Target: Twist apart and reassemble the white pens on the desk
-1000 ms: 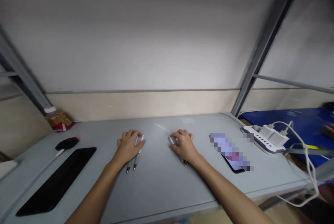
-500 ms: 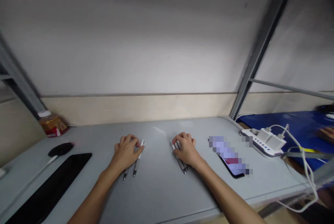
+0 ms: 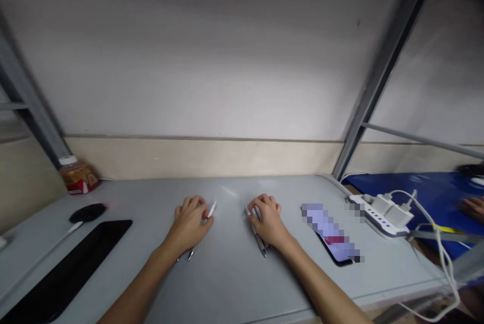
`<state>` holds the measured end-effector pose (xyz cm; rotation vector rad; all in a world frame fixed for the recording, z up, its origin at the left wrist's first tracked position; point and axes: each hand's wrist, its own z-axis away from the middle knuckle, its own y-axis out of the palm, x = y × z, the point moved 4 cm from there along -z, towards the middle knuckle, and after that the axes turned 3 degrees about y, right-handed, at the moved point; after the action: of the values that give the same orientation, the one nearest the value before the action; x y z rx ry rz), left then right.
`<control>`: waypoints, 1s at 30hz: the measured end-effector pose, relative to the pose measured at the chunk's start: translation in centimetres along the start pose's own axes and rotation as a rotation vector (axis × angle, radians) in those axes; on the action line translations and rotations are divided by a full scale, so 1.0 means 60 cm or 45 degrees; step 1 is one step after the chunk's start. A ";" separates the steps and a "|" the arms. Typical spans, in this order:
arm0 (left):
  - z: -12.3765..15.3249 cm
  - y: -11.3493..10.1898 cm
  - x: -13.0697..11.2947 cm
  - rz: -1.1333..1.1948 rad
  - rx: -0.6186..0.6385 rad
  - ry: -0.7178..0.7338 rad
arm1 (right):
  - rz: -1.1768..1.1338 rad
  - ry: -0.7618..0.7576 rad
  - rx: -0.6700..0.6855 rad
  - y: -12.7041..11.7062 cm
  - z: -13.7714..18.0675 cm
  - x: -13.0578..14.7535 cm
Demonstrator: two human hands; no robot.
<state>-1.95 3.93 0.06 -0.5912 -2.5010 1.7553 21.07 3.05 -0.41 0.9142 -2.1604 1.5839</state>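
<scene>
My left hand (image 3: 192,224) is curled with thumb and fingers closed round a white pen (image 3: 212,209). Its white end sticks out past my fingertips, and its grey tip shows below the palm. Beside it pokes out the tip of a second pen (image 3: 178,258), mostly covered by the hand. My right hand (image 3: 269,222) bends over several white-and-grey pens (image 3: 259,241), thumb and fingers gripping them. Their tips point toward me at the desk surface. How many pens lie under that hand is hidden.
A lit phone (image 3: 333,241) lies to the right, with a white power strip (image 3: 380,223) and cables beyond. At left are a black pad (image 3: 68,273), a black mouse (image 3: 87,212) and a bottle (image 3: 78,178). Another person's hand (image 3: 472,208) appears at the right edge.
My left hand has moved slightly right, and its pen has tilted further with it. My right hand stays nearly in place on its pens. The view has shifted a little.
</scene>
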 end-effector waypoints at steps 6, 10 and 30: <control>0.007 0.003 -0.050 0.262 0.064 0.161 | -0.076 -0.270 0.046 -0.005 0.007 0.026; 0.010 0.002 -0.070 0.445 0.190 0.224 | -0.080 -0.404 0.075 -0.005 0.011 0.036; 0.006 -0.010 -0.059 0.434 0.044 0.286 | -0.539 0.022 0.160 0.002 -0.008 0.008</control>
<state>1.06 2.32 1.16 -1.1994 -2.3180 1.7061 20.56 3.39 -0.07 1.2894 -1.7198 1.5127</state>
